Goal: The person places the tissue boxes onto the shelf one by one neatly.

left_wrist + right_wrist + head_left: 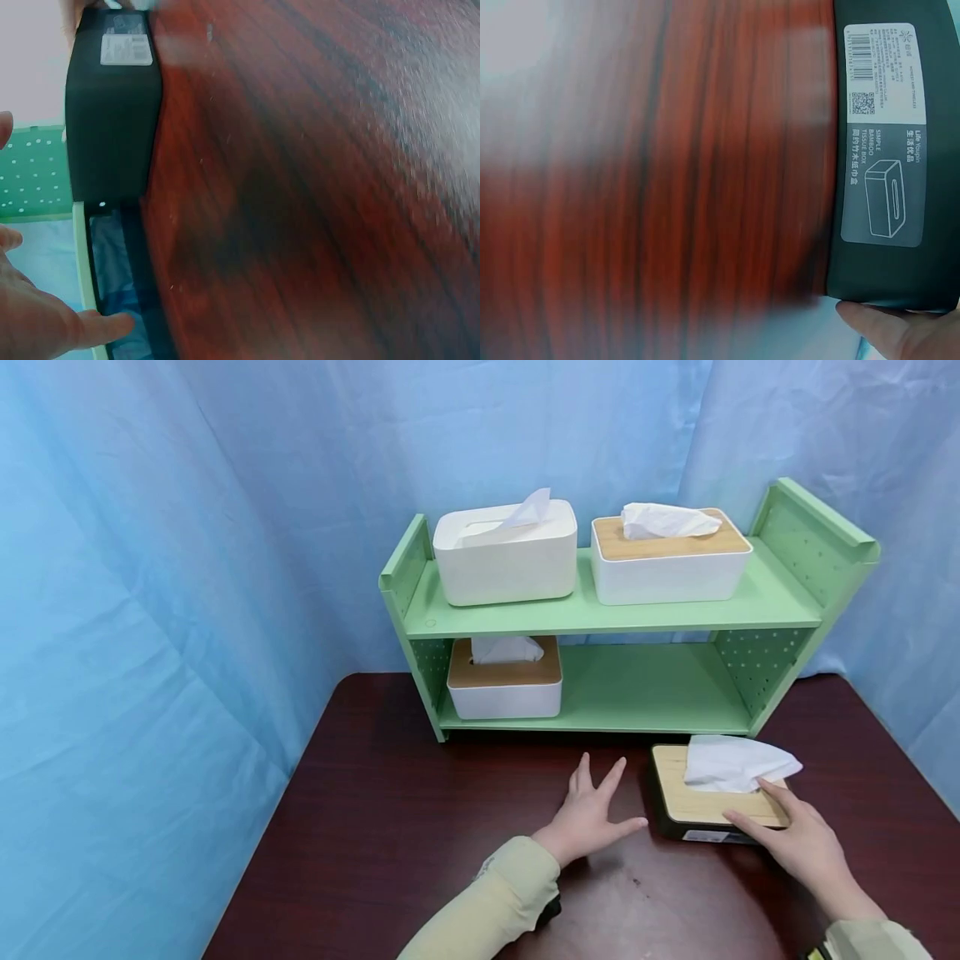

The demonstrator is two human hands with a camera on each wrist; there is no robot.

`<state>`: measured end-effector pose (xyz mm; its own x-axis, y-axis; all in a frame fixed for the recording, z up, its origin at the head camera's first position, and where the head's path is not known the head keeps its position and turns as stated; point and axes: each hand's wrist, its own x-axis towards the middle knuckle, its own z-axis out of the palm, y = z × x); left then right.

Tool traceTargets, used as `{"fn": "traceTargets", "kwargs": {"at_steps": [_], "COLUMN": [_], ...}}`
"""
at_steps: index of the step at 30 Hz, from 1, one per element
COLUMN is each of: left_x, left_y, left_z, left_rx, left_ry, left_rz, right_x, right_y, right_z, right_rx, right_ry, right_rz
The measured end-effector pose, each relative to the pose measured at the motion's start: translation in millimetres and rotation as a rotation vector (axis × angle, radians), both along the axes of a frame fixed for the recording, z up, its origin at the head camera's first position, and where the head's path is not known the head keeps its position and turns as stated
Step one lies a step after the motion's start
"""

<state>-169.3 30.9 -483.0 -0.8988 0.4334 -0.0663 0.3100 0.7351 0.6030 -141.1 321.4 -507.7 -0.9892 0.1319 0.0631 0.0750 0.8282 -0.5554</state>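
Note:
A dark tissue box (pixel 708 806) with a pale wooden lid and a white tissue (pixel 735 764) sticking up lies at the table's right, before the shelf. My right hand (pixel 806 843) is at its right end, thumb and a finger spread apart over the lid in the head view. In the right wrist view, a fingertip (pixel 870 322) shows right at the end of the box, beside its labelled front. My left hand (pixel 588 818) is held with fingers spread to the left of the box and grips nothing. The left wrist view shows it beside the dark box (pixel 112 127).
A green two-tier shelf (pixel 645 685) stands behind. Its upper tier holds a white tissue box (pixel 506 568) and a wood-lidded white box (pixel 671 577). Another wood-lidded box (pixel 506 702) sits lower left. Blue curtains (pixel 225 527) hang around the dark table (pixel 360 827).

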Motion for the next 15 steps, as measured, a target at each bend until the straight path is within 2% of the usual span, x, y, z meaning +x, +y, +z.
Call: {"fn": "traceTargets", "kwargs": {"at_steps": [3,10,15], "left_x": [-1.2,-3.0,-5.3], "left_y": [4.0,7.0,1.4], "left_z": [-4.3,-14.6,-19.5], "left_rx": [-0.006,-0.041,-0.005], "left_ry": [-0.034,-0.063,-0.082], "left_rz": [-0.012,-0.04,-0.046], "right_x": [-0.9,-3.9,-5.1], "right_y": [-15.6,-52.0,-66.3], "right_z": [1.1,4.1,7.4], "right_rx": [-0.008,-0.019,-0.019], "right_ry": [0.001,-0.012,-0.052], "right_rz": [0.007,0.05,0.063]}}
